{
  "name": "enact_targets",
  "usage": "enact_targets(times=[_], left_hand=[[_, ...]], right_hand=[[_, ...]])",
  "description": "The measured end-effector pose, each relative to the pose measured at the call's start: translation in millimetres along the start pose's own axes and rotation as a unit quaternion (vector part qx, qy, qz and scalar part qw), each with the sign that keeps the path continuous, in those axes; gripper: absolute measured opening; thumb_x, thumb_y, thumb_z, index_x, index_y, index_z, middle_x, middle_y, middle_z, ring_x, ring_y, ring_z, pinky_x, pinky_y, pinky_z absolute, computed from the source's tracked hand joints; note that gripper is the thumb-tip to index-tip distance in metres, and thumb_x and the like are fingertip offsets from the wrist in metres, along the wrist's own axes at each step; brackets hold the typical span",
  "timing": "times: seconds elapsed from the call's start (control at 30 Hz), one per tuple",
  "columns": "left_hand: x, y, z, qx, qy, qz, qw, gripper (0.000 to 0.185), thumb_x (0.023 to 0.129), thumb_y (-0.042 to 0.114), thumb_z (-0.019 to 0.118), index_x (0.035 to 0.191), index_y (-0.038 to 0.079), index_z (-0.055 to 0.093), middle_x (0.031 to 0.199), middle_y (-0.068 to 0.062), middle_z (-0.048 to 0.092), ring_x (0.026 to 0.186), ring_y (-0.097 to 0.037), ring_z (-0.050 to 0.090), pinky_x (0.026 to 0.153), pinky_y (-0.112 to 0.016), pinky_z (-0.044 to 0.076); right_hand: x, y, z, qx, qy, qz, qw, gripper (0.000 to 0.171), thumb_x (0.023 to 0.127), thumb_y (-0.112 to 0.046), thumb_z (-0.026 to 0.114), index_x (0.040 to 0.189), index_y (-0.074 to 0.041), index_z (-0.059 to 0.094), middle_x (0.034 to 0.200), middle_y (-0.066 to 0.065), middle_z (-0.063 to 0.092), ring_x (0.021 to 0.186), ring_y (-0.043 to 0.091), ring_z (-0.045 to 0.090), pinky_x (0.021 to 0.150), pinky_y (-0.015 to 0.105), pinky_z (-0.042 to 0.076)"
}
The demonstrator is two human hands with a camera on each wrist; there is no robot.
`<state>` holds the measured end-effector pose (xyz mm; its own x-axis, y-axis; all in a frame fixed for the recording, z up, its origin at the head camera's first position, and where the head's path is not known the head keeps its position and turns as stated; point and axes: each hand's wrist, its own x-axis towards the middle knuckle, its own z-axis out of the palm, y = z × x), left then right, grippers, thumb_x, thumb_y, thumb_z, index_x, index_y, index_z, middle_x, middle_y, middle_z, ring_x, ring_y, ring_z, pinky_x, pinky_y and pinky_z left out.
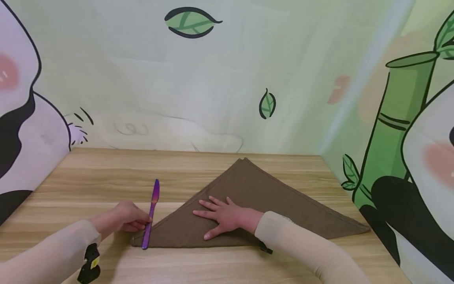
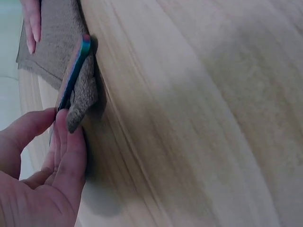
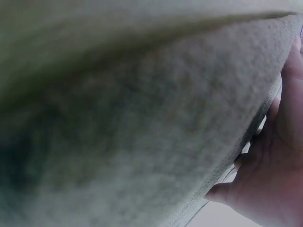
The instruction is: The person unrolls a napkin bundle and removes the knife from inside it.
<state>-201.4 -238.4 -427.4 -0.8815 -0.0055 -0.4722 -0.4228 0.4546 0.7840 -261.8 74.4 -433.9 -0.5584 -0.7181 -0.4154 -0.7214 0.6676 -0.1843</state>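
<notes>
A brown cloth (image 1: 269, 201), folded into a triangle, lies on the table with its peak toward the wall. My left hand (image 1: 129, 217) pinches a purple, iridescent table knife (image 1: 155, 199) between thumb and fingers at the cloth's left corner. The knife's blade points away from me, and its handle crosses over that corner. In the left wrist view, the cloth's corner (image 2: 85, 94) curls up beside the knife handle (image 2: 75, 71), close to my fingertips. Fingers spread, my right hand (image 1: 227, 216) rests flat on the cloth's left half; the right wrist view shows this hand (image 3: 270, 170) at its edge.
The wooden table (image 1: 106, 169) ends at a back wall (image 1: 177, 98) printed with leaves. A side panel with bamboo (image 1: 397, 102) and a panda stands along the right. Black wrist straps (image 1: 90, 264) sit on the sleeves.
</notes>
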Motion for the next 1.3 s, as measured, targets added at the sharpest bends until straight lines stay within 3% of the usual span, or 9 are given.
enact_targets(times=[0.27, 0.47, 0.73, 1.0, 1.3], left_hand=[[5.6, -1.0, -6.3, 0.013, -0.050, -0.017, 0.9985, 0.015, 0.093, 0.010, 0.066, 0.081, 0.005, 0.072, 0.065, 0.007, 0.068, 0.064, -0.005, 0.064, 0.064, -0.022, 0.056], [8.6, -2.0, -10.3, 0.017, -0.065, -0.014, 0.9976, 0.016, 0.095, 0.012, 0.064, 0.083, 0.005, 0.071, 0.068, 0.005, 0.070, 0.067, -0.006, 0.066, 0.067, -0.024, 0.058], [11.9, -11.8, -15.5, -0.049, -0.090, -0.007, 0.9947, 0.015, 0.096, 0.008, 0.063, 0.084, 0.006, 0.071, 0.072, 0.004, 0.068, 0.068, -0.005, 0.065, 0.067, -0.020, 0.059], [15.7, -26.1, -18.9, -0.122, -0.112, 0.018, 0.9860, 0.015, 0.096, 0.005, 0.061, 0.086, 0.009, 0.071, 0.077, 0.003, 0.070, 0.071, -0.004, 0.067, 0.071, -0.018, 0.060], [17.2, -33.2, -24.9, -0.155, -0.148, 0.047, 0.9756, 0.014, 0.098, 0.008, 0.062, 0.091, 0.013, 0.073, 0.084, 0.006, 0.073, 0.079, -0.005, 0.070, 0.079, -0.019, 0.061]], right_hand=[[1, -1, 1, -0.002, -0.002, 0.003, 1.000, 0.081, 0.096, -0.060, 0.060, 0.163, -0.042, 0.018, 0.175, -0.009, 0.003, 0.164, 0.024, -0.001, 0.127, 0.069, 0.012], [1, 1, 1, -0.002, 0.000, -0.001, 1.000, 0.081, 0.096, -0.060, 0.060, 0.163, -0.041, 0.018, 0.176, -0.009, 0.003, 0.164, 0.024, -0.002, 0.127, 0.070, 0.012], [1, 2, 1, 0.005, -0.001, -0.003, 1.000, 0.082, 0.096, -0.060, 0.060, 0.163, -0.041, 0.018, 0.176, -0.009, 0.003, 0.164, 0.023, -0.003, 0.127, 0.069, 0.011], [1, 3, 2, 0.005, -0.002, -0.005, 1.000, 0.082, 0.096, -0.059, 0.060, 0.163, -0.041, 0.018, 0.176, -0.009, 0.002, 0.164, 0.024, -0.003, 0.127, 0.070, 0.011], [-1, 1, 0, 0.008, -0.002, -0.001, 1.000, 0.082, 0.096, -0.059, 0.062, 0.163, -0.042, 0.019, 0.175, -0.010, 0.003, 0.164, 0.024, -0.002, 0.127, 0.069, 0.010]])
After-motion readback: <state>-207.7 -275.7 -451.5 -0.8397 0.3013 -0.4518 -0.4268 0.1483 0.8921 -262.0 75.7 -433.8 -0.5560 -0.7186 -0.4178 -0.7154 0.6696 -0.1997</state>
